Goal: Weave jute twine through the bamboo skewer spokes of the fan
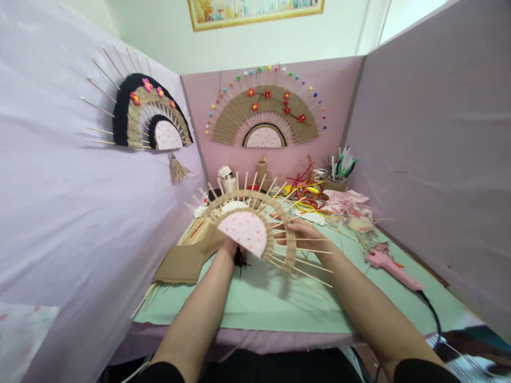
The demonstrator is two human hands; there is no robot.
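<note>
Above the table I hold a fan-shaped piece (244, 227) tilted down to the right. Its centre is a white half circle with pink dots, edged by tan woven cord. Thin wooden sticks spread out from it through a second woven band. My left hand (230, 244) grips it from behind at the lower centre, its fingers mostly hidden by the half circle. On the right side, my right hand (301, 230) is closed around the outer band, fingers among the sticks. A black tassel (239, 257) hangs beneath the half circle.
Brown cardboard (179, 264) and loose sticks lie at left. A pink glue gun (393, 268) with a black cord rests at right. Coloured pipe cleaners (311, 186), spotted cloth (345, 201) and a tool pot (336, 183) stand behind. Finished fans (265, 114) hang on the partitions.
</note>
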